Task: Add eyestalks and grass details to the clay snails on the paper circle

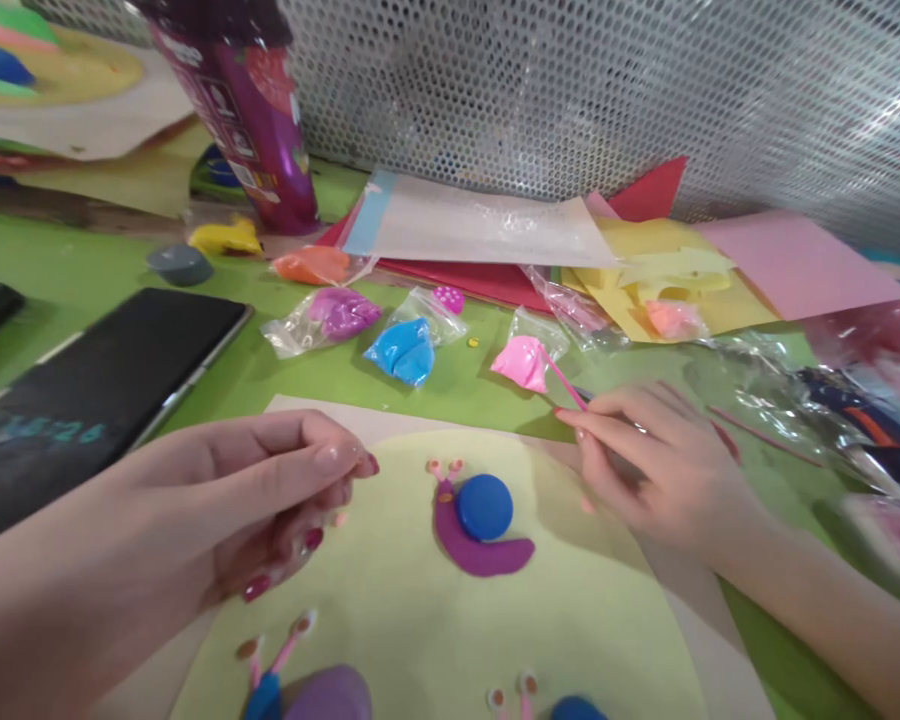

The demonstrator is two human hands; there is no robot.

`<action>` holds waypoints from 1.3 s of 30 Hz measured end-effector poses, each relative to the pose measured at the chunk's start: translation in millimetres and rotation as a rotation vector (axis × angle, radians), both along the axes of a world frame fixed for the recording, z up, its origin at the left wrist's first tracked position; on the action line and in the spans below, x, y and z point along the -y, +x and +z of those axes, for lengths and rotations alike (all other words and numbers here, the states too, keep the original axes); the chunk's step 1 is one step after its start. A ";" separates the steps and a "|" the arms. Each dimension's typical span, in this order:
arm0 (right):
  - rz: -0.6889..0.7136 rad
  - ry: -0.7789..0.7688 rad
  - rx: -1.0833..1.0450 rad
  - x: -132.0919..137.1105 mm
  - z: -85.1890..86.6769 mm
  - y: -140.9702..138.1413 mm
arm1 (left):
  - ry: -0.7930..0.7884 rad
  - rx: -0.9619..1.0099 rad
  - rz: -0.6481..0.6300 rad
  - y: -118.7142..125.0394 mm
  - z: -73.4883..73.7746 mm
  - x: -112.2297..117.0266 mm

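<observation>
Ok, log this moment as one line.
left hand: fingers pinched at edge of pale yellow paper sheet | right hand: grips thin pink stick | between: purple clay snail with blue round shell | behind: bagged pink clay lump

The left hand curls, thumb pressed to fingertips, while the right hand pinches its fingers together.

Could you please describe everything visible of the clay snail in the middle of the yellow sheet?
The snail looks like soft modelling clay: a curved purple body, a round blue disc for a shell, two pink eye stalks tipped pale. It lies flat on the pale yellow sheet, between the left hand and right hand, touched by neither.
</observation>
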State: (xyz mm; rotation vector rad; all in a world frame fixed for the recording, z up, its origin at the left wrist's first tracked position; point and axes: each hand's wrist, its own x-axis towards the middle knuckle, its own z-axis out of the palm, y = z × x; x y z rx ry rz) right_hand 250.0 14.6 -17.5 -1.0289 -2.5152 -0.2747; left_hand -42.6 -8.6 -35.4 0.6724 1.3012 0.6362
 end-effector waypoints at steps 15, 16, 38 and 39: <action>0.016 -0.053 0.008 0.1 -1.1 0.3 | -0.164 0.108 0.047 3.3 0.5 -3.9; 0.014 -0.057 0.016 0.0 -1.0 0.5 | -0.147 0.087 0.089 7.3 5.4 -4.0; -0.062 -0.347 -0.131 25.3 40.7 -19.6 | 0.096 0.102 -0.097 -3.2 -4.3 -5.8; -0.052 -0.393 -0.121 34.8 46.9 -24.1 | 0.113 0.085 -0.110 -4.6 -5.1 -5.4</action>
